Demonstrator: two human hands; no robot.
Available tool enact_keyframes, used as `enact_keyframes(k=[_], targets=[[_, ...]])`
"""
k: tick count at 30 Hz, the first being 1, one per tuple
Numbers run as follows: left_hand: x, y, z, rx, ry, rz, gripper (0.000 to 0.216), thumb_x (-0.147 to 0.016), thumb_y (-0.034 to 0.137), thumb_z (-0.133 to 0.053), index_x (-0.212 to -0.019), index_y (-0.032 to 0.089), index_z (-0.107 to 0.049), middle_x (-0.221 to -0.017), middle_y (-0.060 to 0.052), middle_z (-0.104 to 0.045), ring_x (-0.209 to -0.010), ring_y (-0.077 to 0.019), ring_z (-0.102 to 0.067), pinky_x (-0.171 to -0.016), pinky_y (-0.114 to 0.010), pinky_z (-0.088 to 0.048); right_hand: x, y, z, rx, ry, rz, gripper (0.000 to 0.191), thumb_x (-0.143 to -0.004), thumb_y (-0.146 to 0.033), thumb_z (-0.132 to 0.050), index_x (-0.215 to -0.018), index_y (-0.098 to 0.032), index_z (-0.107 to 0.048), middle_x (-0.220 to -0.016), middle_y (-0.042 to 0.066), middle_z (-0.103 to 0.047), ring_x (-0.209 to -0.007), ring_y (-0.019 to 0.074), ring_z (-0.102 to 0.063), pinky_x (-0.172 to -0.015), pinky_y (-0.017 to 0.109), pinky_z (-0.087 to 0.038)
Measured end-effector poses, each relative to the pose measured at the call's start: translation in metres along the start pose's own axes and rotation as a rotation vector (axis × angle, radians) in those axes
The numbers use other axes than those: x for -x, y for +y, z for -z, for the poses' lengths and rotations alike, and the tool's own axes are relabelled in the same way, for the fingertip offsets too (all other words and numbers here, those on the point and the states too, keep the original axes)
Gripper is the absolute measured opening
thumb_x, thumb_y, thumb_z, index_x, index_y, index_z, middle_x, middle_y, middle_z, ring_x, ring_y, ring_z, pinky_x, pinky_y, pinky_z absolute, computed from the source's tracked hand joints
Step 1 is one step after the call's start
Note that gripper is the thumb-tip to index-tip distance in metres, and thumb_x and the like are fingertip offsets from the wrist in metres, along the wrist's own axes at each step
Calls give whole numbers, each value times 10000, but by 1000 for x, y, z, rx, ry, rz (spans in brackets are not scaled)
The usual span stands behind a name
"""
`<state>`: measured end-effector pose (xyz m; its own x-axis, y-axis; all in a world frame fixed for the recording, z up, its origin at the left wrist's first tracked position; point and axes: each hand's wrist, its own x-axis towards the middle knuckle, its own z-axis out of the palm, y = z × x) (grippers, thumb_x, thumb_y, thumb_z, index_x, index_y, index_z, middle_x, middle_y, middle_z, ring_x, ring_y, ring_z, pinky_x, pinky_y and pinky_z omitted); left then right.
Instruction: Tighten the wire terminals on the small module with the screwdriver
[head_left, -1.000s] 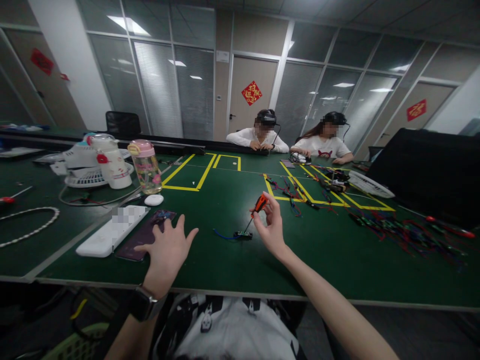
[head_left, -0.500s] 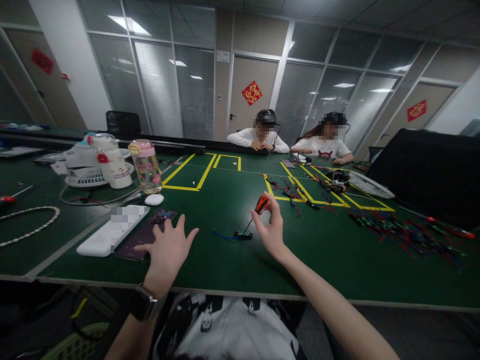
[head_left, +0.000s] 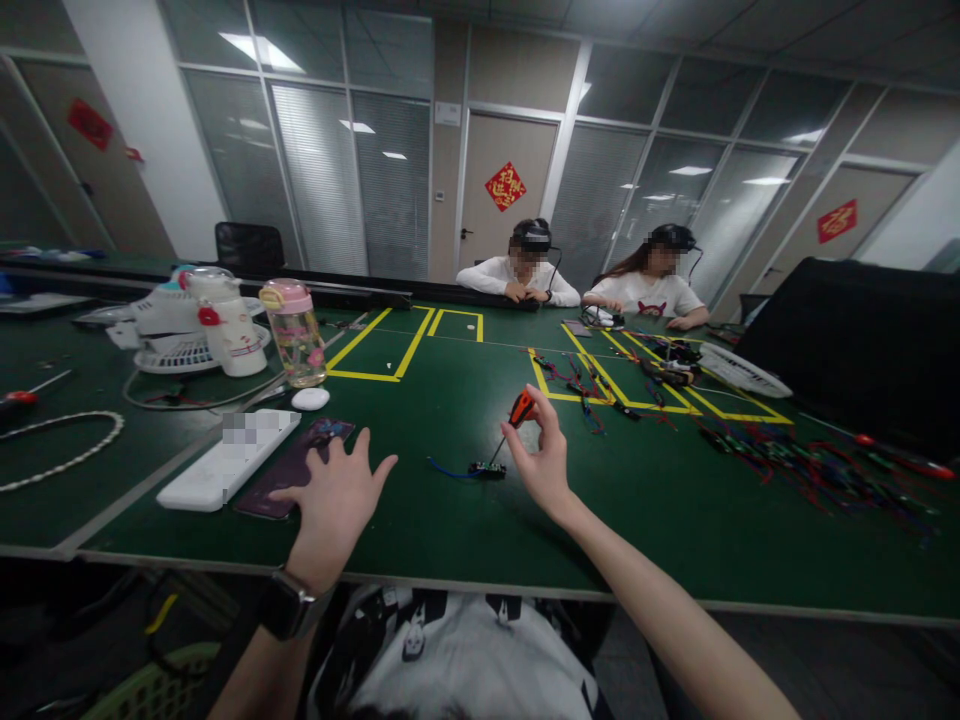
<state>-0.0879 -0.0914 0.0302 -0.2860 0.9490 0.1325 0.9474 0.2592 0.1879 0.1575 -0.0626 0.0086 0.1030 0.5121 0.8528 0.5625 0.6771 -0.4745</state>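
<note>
My right hand grips a screwdriver by its orange and black handle. The shaft slants down to the left, its tip at a small terminal block lying on the green table. Out of the block's left side runs a blue wire. My left hand is open, fingers spread, over the near right part of a dark phone; whether it presses on the phone I cannot tell. Beside the phone lies a white power bank, partly blurred out.
A white earbud case, a pink-lidded bottle and a white jug stand at the left. Several wired parts lie heaped at the right, near yellow tape outlines. Two people sit across the table.
Both hands, the screwdriver and the terminal block hold practically the same places. The view has shifted very slightly.
</note>
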Motion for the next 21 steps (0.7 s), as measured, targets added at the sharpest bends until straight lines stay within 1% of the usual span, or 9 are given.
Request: enact_keyframes(k=[4,11,14,18,21], targets=[[0,1,0,-10,-5,13,532,-958,484,-399,-1436,261,-462,-1388,-193,-489,-1274,-461,-383,-887,-841,-279,0,0,0,-4,-7,6,578,-869,-228,-615,-1412,-239,-416,-1106,99,-652,-877,201,-642,-838,374,-535],[0,3,5,-4,-50,20,544,-969,489,-375,-1459,261,-425,-1414,-188,-461,-1288,-457,-365,-897,-836,-281,0,-1,0,-30,-30,5,588,-874,-205,-596,-1425,-250,-396,-1174,113,-637,-942,209,-646,-884,393,-531],[1,4,5,-15,-52,12,546,-971,484,-375,-1466,258,-415,-1411,-191,-463,-1287,-452,-367,-895,-828,-295,0,-1,1,-51,-38,5,596,-871,-190,-590,-1428,-250,-389,-1145,103,-644,-922,199,-643,-884,385,-529],[4,5,3,-62,-2,-27,533,-964,469,-406,-1451,255,-442,-1376,-195,-501,-1269,-440,-395,-904,-824,-284,-1,-2,0,-56,-41,-10,601,-869,-198,-578,-1433,-234,-372,-1117,95,-648,-896,193,-633,-868,381,-526],[6,6,1,-89,20,-68,534,-957,476,-416,-1440,253,-463,-1363,-201,-519,-1265,-448,-407,-912,-820,-267,-1,-3,0,-75,-46,-23,598,-870,-195,-571,-1432,-215,-366,-1045,85,-652,-883,196,-628,-866,387,-519]])
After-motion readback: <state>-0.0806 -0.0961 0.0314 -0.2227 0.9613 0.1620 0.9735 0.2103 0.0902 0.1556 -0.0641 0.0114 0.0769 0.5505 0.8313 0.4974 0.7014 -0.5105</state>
